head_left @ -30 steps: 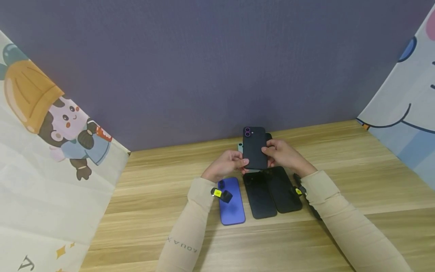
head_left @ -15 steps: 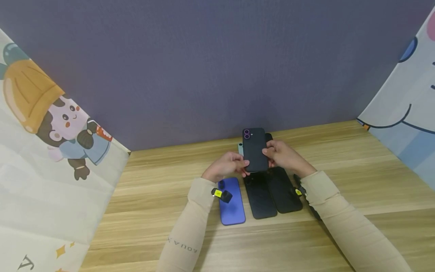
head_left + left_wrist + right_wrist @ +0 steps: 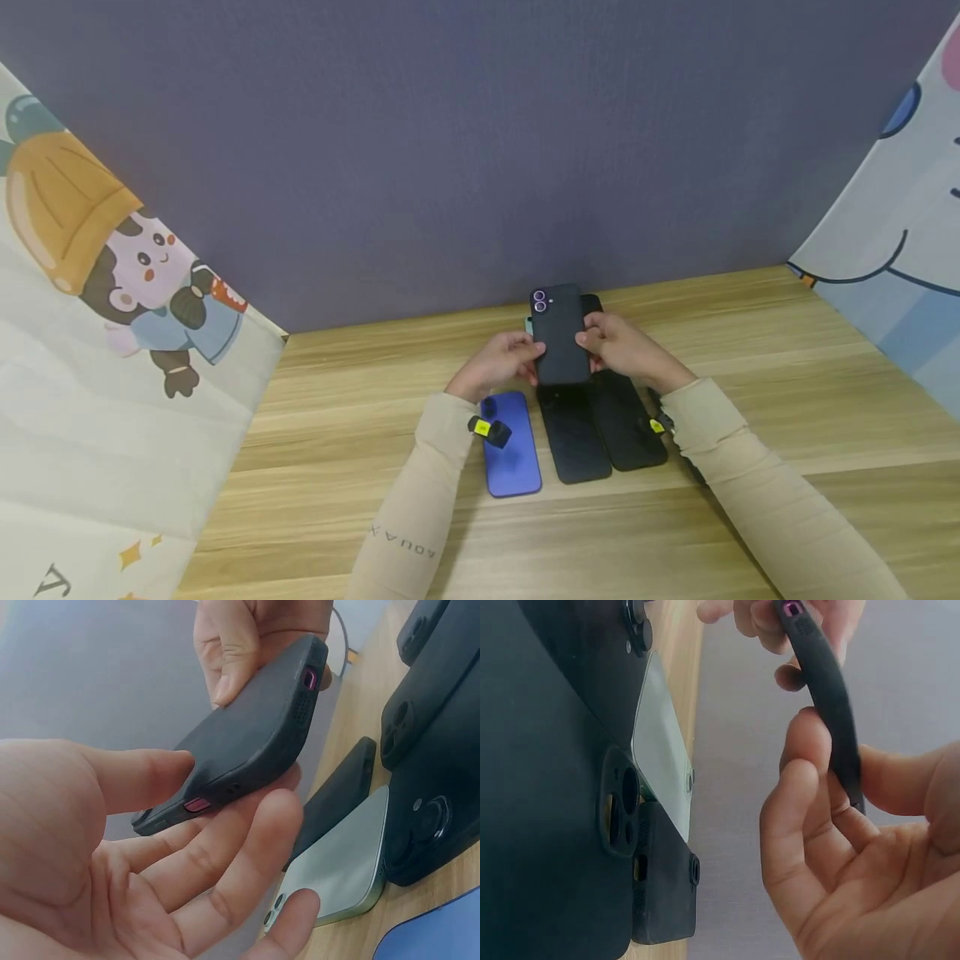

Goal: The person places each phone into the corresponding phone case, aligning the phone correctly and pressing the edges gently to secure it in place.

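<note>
Both hands hold a phone in a black case above the table, its back with two purple-ringed lenses facing the head camera. The left hand pinches its left edge, thumb on the back and fingers beneath. On the opposite edge, the right hand grips it the same way. In the left wrist view, pink shows through the openings in the case. Behind and below it lie a pale green phone and a small black case, largely covered in the head view.
Two black phone-shaped slabs lie side by side nearer the body. A blue-purple phone is left of them, under the left wrist. A dark object is partly hidden by the right forearm. A grey-purple panel stands behind the wooden table.
The cased phone has come slightly down towards the body and its camera end has shifted a little left. The left thumb sits a little higher on its edge. The phones on the table stay put.
</note>
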`<action>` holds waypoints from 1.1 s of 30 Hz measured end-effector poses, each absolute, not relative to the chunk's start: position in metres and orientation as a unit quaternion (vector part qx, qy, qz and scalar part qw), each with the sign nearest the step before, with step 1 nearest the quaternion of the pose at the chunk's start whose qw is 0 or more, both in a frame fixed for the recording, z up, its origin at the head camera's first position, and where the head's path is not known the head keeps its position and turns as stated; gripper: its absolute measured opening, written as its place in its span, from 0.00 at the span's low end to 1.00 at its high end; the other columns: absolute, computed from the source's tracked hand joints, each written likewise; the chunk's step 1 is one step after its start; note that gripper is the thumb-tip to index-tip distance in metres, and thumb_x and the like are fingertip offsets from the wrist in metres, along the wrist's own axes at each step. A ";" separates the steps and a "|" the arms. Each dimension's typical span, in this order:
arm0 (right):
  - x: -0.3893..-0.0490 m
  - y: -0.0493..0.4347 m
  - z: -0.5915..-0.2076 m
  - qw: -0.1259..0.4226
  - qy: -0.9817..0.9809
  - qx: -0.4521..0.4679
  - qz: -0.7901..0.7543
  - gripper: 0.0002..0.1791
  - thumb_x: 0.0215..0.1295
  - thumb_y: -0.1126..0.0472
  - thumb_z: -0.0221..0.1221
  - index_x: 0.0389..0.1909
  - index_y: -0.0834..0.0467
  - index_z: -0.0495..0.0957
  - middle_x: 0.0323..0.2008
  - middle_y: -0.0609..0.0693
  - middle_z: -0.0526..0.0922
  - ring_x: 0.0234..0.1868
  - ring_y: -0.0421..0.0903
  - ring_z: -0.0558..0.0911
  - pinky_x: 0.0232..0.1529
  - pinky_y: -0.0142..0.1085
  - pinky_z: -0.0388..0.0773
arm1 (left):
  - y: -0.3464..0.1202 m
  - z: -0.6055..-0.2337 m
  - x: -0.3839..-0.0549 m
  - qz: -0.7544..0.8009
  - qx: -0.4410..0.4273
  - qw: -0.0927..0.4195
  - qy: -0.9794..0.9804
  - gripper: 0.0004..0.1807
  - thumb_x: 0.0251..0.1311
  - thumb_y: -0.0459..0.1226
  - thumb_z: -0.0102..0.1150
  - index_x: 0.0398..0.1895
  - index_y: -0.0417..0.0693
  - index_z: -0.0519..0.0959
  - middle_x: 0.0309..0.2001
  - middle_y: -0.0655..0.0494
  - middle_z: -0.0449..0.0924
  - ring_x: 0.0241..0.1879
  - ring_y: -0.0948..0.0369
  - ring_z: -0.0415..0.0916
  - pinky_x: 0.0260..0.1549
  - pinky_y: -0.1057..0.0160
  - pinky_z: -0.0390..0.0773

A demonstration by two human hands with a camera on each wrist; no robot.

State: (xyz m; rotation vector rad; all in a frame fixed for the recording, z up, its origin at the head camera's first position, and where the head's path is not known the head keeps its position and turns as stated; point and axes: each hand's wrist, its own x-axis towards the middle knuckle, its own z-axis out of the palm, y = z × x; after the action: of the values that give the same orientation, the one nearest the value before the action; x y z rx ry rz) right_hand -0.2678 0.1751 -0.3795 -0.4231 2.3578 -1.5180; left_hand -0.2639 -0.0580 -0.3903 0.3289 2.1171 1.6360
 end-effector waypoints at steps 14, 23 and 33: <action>-0.254 0.168 -0.381 0.157 0.831 -0.144 -0.514 0.08 0.79 0.63 0.51 0.46 0.66 0.66 0.29 0.52 0.80 0.29 0.45 0.79 0.34 0.40 0.83 | -0.064 -0.391 -0.255 0.576 0.108 0.199 0.785 0.10 0.73 0.38 0.59 0.35 0.41 0.80 0.28 0.56 0.85 0.38 0.42 0.85 0.54 0.46 0.81; -0.251 0.165 -0.383 0.154 0.841 -0.133 -0.502 0.12 0.78 0.61 0.52 0.48 0.68 0.70 0.28 0.51 0.82 0.29 0.45 0.79 0.37 0.43 0.83 | -0.068 -0.391 -0.251 0.565 0.113 0.203 0.792 0.11 0.72 0.39 0.60 0.32 0.43 0.79 0.28 0.55 0.86 0.43 0.37 0.84 0.53 0.47 0.81; -0.251 0.164 -0.384 0.150 0.843 -0.136 -0.498 0.12 0.78 0.62 0.52 0.49 0.69 0.70 0.29 0.52 0.83 0.29 0.45 0.79 0.36 0.41 0.83 | -0.070 -0.391 -0.252 0.551 0.112 0.207 0.800 0.11 0.72 0.40 0.61 0.33 0.42 0.80 0.30 0.52 0.88 0.39 0.44 0.86 0.52 0.51 0.81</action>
State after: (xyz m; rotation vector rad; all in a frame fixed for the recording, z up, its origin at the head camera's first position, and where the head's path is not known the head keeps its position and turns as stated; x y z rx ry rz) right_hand -0.2506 0.1642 -0.3840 -0.3907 2.4230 -1.4304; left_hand -0.2519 -0.0697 -0.3909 0.3108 2.2290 1.5352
